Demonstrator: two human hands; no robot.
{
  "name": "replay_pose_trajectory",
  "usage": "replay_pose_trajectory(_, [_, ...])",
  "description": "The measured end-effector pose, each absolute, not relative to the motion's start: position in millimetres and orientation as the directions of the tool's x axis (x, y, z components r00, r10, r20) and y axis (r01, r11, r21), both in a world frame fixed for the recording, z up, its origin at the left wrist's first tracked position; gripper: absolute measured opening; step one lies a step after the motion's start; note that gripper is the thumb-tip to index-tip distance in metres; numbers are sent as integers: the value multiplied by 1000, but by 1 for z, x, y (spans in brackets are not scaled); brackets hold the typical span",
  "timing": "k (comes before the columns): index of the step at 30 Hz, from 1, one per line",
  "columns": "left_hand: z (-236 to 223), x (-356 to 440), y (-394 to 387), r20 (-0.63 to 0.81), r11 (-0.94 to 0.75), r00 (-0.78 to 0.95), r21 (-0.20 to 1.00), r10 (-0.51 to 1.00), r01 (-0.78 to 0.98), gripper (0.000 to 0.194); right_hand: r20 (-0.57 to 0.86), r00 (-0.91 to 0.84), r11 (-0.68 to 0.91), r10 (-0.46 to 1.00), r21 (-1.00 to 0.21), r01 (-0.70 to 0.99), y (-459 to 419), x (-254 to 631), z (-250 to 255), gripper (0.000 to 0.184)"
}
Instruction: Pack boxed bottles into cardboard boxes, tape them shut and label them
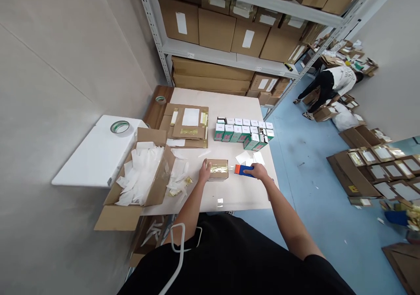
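A small cardboard box (218,169) with shiny tape across its top sits on the pale table in front of me. My left hand (205,171) grips its left end, with the thumb on the near side. To the right of the box, my right hand (258,171) is closed around what looks like a blue tape dispenser (245,170) with an orange front end. That end points at the box, with a small gap between them. White paper slips (250,158) lie just behind the dispenser. Several green-and-white small boxes (241,132) stand in rows farther back.
An open carton (152,194) full of white paper stands at the left, beside a white board (85,155) with a tape roll (120,127). Flattened cardboard (188,131) lies behind. Shelves (213,58) of cartons rise at the back. A person (337,78) bends over boxes at the far right.
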State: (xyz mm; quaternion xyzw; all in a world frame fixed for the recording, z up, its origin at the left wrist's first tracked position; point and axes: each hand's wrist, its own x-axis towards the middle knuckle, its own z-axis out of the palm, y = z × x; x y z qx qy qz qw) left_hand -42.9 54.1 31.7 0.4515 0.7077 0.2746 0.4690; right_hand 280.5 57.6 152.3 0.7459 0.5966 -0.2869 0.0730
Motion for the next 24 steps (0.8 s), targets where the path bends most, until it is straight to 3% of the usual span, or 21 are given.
replay_pose_trajectory(7, [35,-43,53,-430,453,-147,815,891,360,67,-505,132,-243,853,-159,957,46,252,124,48])
replay_pose_trajectory(11, [34,-47,49,-426,459,-172,823,888,335,68,-515,197,-223,834,11,975,32,273,104,41])
replay_pose_trajectory(14, [33,-48,49,-401,437,-175,837,899,328,70,-520,257,-316,814,-27,948,11,305,89,49])
replay_pose_trajectory(19, [31,-46,54,-404,450,-200,821,893,352,71,-395,359,-458,846,-193,868,-23,315,57,47])
replay_pose_trajectory(24, [27,-48,57,-394,444,-206,816,896,370,70,-506,428,-589,749,-211,780,-39,292,19,41])
